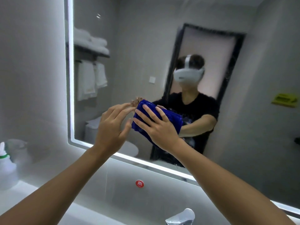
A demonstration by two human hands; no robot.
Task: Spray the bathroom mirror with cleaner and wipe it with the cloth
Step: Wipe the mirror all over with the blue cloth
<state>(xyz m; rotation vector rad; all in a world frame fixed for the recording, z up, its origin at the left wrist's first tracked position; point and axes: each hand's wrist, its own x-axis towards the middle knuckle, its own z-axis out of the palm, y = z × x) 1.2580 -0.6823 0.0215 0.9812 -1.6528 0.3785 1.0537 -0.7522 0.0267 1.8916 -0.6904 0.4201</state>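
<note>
We pressed the blue cloth (156, 118) flat on the mirror (138, 46) with our right hand (158, 125), fingers straight. Our left hand (112, 125) was wide open beside it, holding nothing. The spray bottle (6, 166) stood far left.

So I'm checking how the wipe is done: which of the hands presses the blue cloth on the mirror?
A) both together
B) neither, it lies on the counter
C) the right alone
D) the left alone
C: the right hand lies flat with straight fingers on the blue cloth against the mirror, while the left hand hovers open beside it.
</note>
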